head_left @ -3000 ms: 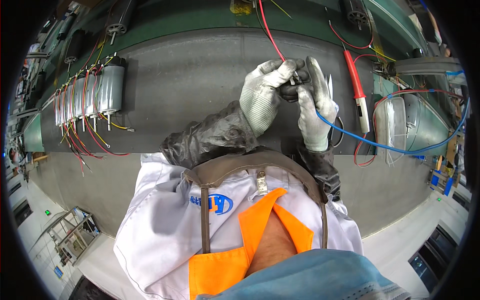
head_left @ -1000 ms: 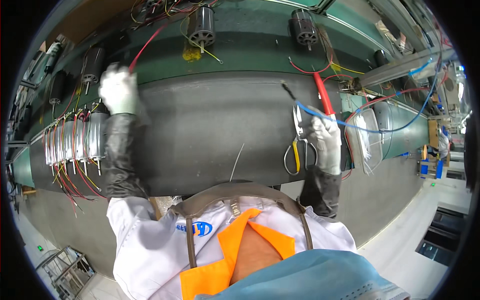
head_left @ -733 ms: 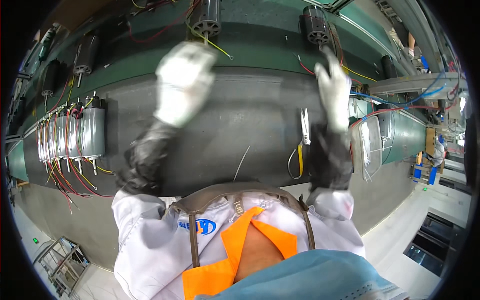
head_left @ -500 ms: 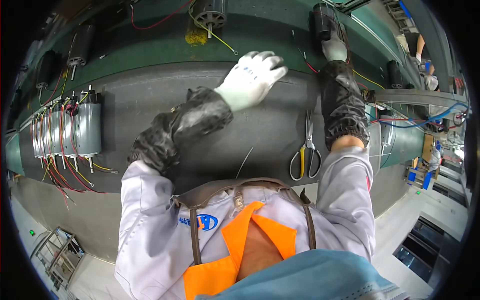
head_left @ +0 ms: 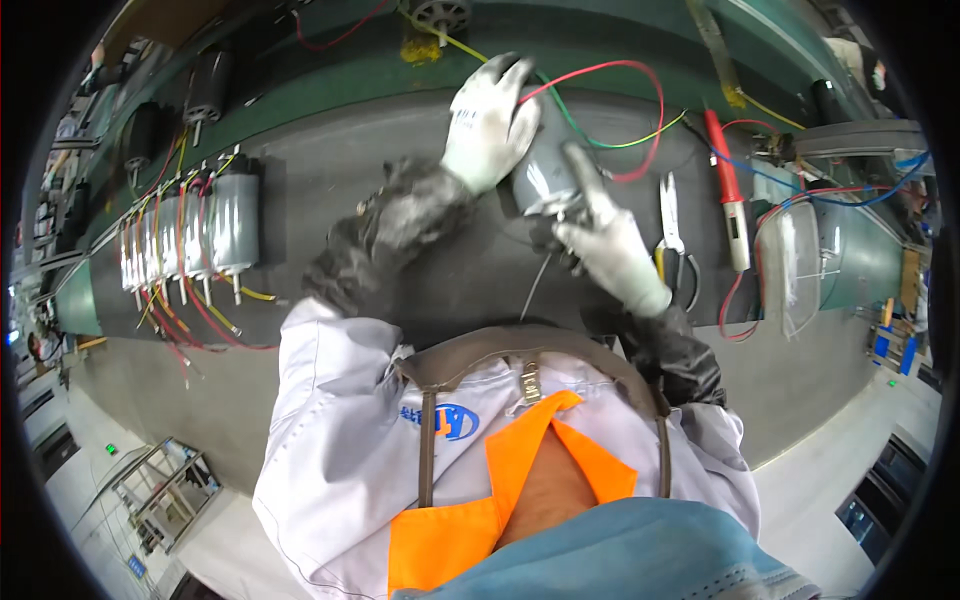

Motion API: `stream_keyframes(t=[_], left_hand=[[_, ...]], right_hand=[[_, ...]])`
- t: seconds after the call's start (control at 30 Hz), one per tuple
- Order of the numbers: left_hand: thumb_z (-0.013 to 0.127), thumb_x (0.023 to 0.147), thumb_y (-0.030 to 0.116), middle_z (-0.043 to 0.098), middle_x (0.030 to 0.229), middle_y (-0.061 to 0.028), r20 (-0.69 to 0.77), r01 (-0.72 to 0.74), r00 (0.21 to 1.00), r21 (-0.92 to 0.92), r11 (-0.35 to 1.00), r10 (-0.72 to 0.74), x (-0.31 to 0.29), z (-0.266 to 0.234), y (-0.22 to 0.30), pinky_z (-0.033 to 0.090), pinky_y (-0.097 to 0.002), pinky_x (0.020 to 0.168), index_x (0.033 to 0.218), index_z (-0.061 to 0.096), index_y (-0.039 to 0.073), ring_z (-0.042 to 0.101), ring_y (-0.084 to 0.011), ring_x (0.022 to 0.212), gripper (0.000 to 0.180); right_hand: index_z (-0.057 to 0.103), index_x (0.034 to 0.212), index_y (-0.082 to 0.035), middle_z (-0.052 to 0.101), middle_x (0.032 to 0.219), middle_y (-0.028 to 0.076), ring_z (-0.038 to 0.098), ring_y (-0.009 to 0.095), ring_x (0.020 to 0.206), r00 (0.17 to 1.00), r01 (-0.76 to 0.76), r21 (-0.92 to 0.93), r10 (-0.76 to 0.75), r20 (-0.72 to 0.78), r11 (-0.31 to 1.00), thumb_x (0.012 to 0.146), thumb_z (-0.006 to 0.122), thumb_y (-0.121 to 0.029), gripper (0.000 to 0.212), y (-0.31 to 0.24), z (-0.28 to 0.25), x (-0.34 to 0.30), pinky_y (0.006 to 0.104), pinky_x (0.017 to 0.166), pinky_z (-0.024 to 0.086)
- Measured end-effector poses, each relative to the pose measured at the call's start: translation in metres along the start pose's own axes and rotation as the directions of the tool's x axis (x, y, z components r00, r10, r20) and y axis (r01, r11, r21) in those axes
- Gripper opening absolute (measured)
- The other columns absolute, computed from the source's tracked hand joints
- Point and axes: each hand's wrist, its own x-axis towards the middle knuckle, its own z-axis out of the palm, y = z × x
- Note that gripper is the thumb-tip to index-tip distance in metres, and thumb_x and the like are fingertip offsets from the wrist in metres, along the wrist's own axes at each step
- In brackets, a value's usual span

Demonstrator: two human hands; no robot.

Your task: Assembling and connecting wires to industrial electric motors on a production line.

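A grey cylindrical electric motor (head_left: 545,170) stands out in front of me over the dark mat, tilted, its shaft end toward me. My left hand (head_left: 488,125), in a white glove, grips its far end, with the thumb along the side. My right hand (head_left: 610,240), also gloved, holds the near end; one finger lies along the casing and the others curl by the shaft. A red wire (head_left: 655,85) and a green-yellow wire (head_left: 610,145) loop from the far end to the right. The fingers behind the motor are hidden.
Several silver motors (head_left: 235,225) with wires stand in a row at left. Scissors (head_left: 672,230) lie right of my right hand, near a red-and-white pen-shaped tool (head_left: 728,190) and a clear plastic tray (head_left: 790,265). More motors (head_left: 207,88) sit on the green surface behind.
My right hand has come back from the far right with the motor, now in front of me. My left hand, free before, has closed on it. The view has shifted.
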Motion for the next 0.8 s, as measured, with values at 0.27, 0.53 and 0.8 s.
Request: stream_keyframes(t=[0.27, 0.53, 0.8], left_hand=[[0.053, 0.095, 0.015, 0.053, 0.132, -0.0255, 0.022, 0.174, 0.985, -0.132, 0.976, -0.172, -0.093, -0.076, 0.016, 0.041, -0.0472, 0.107, 0.137, 0.052, 0.000, 0.051, -0.0410, 0.125, 0.044], [0.048, 0.101, 0.058, 0.065, 0.111, -0.0090, 0.769, 0.947, 0.303, -0.310, 0.086, -0.563, -0.077, -0.148, -0.009, 0.051, -0.0299, 0.080, 0.132, 0.057, 0.005, 0.062, -0.0160, 0.095, 0.061], [0.041, 0.099, 0.068, 0.054, 0.069, -0.0010, 0.797, 0.727, 0.136, 0.323, 0.606, -0.588, -0.003, -0.122, 0.035, 0.042, -0.0311, 0.058, 0.098, 0.069, 0.006, 0.053, -0.0156, 0.062, 0.068]], right_hand=[[0.055, 0.136, -0.009, 0.068, 0.104, 0.021, 0.068, 0.037, 0.079, 0.442, 0.543, -0.839, -0.836, 0.326, -0.040, 0.080, 0.061, -0.001, 0.057, -0.057, 0.048, 0.020, 0.0431, 0.070, 0.056], [0.068, 0.098, 0.000, 0.068, 0.076, 0.015, 0.066, 0.026, 0.068, 0.945, 0.233, -0.521, -0.064, 0.322, 0.821, 0.087, 0.057, -0.011, 0.019, -0.065, 0.015, 0.031, 0.0380, 0.063, 0.050], [0.067, 0.099, 0.002, 0.068, 0.083, 0.023, 0.066, 0.039, 0.080, 0.186, 0.762, 0.163, -0.453, 0.872, 0.626, 0.090, 0.066, -0.026, 0.031, -0.057, 0.182, 0.001, 0.0465, 0.073, 0.052]])
